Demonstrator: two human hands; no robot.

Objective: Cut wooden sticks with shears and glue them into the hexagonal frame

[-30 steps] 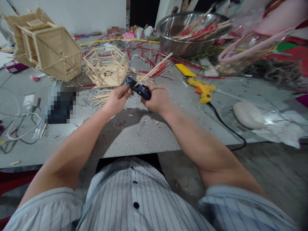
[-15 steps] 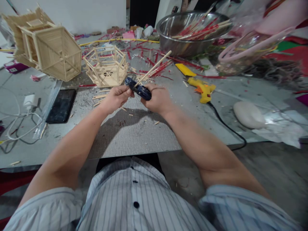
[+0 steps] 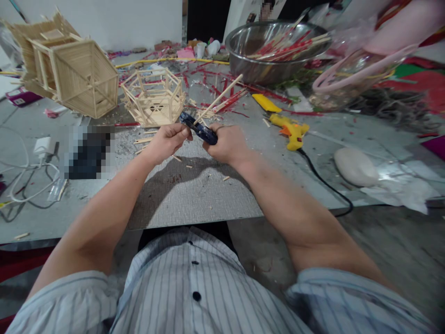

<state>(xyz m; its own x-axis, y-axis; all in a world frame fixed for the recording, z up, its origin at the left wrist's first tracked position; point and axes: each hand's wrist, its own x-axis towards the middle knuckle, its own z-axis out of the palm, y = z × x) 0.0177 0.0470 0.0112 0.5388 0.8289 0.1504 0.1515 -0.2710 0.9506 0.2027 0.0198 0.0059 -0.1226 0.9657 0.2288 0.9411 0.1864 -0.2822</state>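
Observation:
My right hand is wrapped round a dark blue hand tool, whose exact kind is hard to make out. A pale wooden stick slants up to the right from the tool's head. My left hand is pinched at the tool's left end, on the lower end of the stick as far as it shows. Just behind my left hand stands an open six-sided frame of sticks. A larger stick structure lies tilted at the left. Short cut sticks lie beside my left hand.
A yellow glue gun with a black cord lies on the grey table at right. Behind are a steel bowl of sticks and red scraps. A white rounded object, pink-handled basket and white charger sit farther out.
The stick at the tool has tipped slightly, its upper end a little lower and farther left. The tool's handles look slightly more spread. Both hands stay in nearly the same place.

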